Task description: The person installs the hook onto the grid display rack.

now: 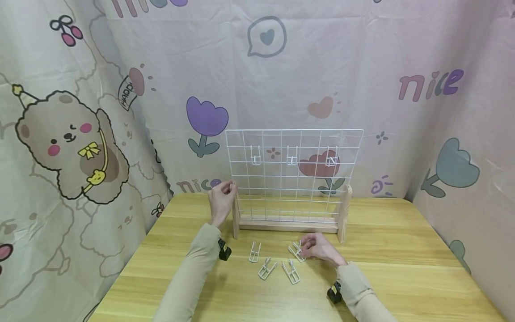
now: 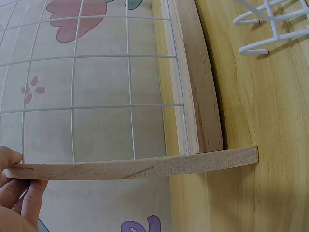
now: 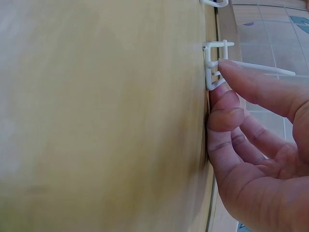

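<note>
The relation that matters is between the right hand (image 1: pixel 322 248) and the white wire display hook (image 3: pixel 211 64) at its fingertips: in the head view the hook lies just to that hand's left, on the person's side of the stand, its long axis slanting from far left to near right. The right hand is clearly the nearer one, its thumb and forefinger pinching the hook by the frame; whether the hook is lifted clear of the light wood-grain tabletop (image 1: pixel 402 268) cannot be told. The hook looks like a slim, glossy, rectangular frame with crossbars, and a long straight prong juts away from it in the right wrist view. The left hand (image 1: pixel 222 200) is at the stand's left side, thumb and fingers clamped on the upper end of the pale wooden upright (image 2: pixel 130 169). Beyond the right hand rises the white wire grid panel (image 1: pixel 296 176), leaning back above a pale wooden base bar (image 1: pixel 287 226), with three white hooks (image 1: pixel 291 162) hanging in a row on its upper part. Three loose white hooks (image 1: pixel 292 273) lie on the tabletop to the left of and nearer the person than the pinched one.
</note>
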Motion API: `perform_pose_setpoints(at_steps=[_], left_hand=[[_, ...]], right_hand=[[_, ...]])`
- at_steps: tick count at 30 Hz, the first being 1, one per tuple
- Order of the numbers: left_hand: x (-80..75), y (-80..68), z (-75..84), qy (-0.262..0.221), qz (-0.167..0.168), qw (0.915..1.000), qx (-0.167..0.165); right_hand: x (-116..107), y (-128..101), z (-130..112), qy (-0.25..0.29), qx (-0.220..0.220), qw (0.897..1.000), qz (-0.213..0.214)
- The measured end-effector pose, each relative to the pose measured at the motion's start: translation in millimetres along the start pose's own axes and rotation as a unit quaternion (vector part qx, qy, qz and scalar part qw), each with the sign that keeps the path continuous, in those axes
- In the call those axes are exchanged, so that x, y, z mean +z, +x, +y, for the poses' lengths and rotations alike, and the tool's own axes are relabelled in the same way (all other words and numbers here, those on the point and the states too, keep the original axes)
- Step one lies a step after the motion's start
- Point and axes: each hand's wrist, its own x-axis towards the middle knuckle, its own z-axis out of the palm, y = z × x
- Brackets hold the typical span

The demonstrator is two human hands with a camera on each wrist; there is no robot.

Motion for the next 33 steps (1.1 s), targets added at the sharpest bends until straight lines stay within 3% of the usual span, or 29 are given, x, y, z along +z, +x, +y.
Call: perform_pose_setpoints(at_steps=[33], left_hand=[[0.0, 1.2, 0.6, 0.004, -0.002, 1.0000, -0.007]], right_hand=[[-3.7, -0.2, 0.5, -0.039, -0.032, 0.999, -0.014]])
